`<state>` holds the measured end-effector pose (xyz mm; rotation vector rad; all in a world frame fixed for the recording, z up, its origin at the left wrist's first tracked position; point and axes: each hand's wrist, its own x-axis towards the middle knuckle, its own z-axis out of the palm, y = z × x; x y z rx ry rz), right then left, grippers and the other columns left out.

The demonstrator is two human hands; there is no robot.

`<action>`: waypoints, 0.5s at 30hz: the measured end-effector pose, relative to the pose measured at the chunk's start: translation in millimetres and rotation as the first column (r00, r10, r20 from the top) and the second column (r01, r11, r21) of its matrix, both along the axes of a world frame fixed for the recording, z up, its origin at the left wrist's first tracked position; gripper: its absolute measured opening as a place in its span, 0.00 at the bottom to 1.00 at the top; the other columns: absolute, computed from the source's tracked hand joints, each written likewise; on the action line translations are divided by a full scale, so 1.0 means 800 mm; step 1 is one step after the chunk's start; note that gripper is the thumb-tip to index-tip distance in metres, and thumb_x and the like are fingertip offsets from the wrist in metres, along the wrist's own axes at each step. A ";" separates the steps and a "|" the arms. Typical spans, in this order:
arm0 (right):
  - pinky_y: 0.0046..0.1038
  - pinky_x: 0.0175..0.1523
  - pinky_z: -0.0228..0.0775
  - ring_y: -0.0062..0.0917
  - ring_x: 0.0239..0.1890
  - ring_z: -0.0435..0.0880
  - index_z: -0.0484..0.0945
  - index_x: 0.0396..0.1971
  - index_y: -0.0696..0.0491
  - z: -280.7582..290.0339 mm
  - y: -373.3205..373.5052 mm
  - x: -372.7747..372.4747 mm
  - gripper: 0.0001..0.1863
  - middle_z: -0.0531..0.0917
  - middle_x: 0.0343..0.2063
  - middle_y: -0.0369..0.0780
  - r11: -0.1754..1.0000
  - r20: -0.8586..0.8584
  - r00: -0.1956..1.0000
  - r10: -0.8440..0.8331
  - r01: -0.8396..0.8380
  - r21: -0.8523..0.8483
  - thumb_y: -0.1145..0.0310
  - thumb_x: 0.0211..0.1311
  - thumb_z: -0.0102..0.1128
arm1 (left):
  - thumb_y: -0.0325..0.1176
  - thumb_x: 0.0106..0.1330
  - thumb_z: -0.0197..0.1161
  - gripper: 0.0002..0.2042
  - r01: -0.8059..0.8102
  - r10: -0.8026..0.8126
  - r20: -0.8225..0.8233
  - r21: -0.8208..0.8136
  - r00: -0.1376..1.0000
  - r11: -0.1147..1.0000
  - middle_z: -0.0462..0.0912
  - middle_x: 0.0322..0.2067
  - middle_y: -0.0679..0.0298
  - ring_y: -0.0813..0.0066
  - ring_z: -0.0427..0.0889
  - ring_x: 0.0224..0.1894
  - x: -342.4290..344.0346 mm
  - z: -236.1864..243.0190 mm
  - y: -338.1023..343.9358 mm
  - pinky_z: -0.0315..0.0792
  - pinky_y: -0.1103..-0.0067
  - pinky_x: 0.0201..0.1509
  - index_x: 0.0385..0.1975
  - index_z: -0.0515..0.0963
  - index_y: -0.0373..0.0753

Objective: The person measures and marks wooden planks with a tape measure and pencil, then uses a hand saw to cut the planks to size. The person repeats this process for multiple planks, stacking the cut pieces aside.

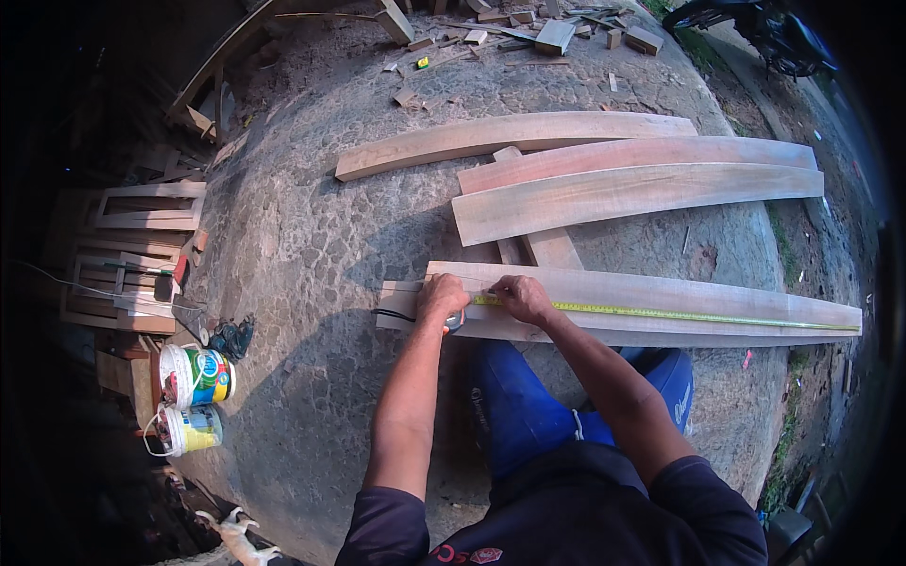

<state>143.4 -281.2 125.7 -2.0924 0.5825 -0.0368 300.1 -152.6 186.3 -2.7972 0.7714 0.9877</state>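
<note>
Standing on the rough ground [293,255] at the far left are two buckets [215,377]. Next, a second piece of wood [401,299] pokes out just beside the left hand [444,297]. That hand looks closed around the tape case [455,323], at the left end of a long pale board [661,286]. If its grip slips, the case could slide and the yellow tape [661,313] could pull back or go crooked, so the length would come out wrong. A little to the right is the right hand [522,299]. Its fingers are bent down by the tape, but I can't tell if they pinch the tape, something thin or nothing. If they bump the tape, it could twist or shift, and that could spoil the measuring too. The tape shows between the two hands, then runs out past the right hand along the top of the board, nearly to its far right end. The board lies under both hands and goes much farther to the right of them, where no hand touches it.
</note>
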 end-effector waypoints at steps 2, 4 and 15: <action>0.38 0.50 0.81 0.42 0.42 0.90 0.87 0.48 0.49 0.008 0.002 0.003 0.13 0.90 0.38 0.49 0.999 0.073 0.996 -0.053 0.053 0.000 0.63 0.70 0.60 | 0.39 0.59 0.68 0.18 0.023 -0.023 -0.004 -0.010 1.000 1.000 0.85 0.56 0.51 0.51 0.84 0.60 -0.003 0.006 0.001 0.78 0.62 0.63 0.50 0.87 0.45; 0.38 0.51 0.80 0.42 0.44 0.90 0.86 0.51 0.48 0.019 0.005 -0.001 0.13 0.90 0.40 0.48 0.987 0.124 0.983 -0.134 0.122 0.103 0.65 0.72 0.59 | 0.39 0.58 0.68 0.18 0.002 -0.002 0.001 -0.040 1.000 0.999 0.86 0.55 0.51 0.51 0.85 0.58 -0.006 0.009 0.003 0.79 0.62 0.61 0.49 0.88 0.44; 0.33 0.61 0.72 0.39 0.50 0.81 0.79 0.62 0.49 -0.043 -0.107 -0.338 0.19 0.79 0.43 0.46 0.329 0.172 0.299 -0.939 0.925 0.189 0.73 0.75 0.52 | 0.39 0.49 0.76 0.13 0.010 -0.003 0.040 -0.175 0.999 0.985 0.89 0.29 0.51 0.60 0.88 0.33 0.016 -0.022 0.014 0.80 0.66 0.42 0.27 0.87 0.34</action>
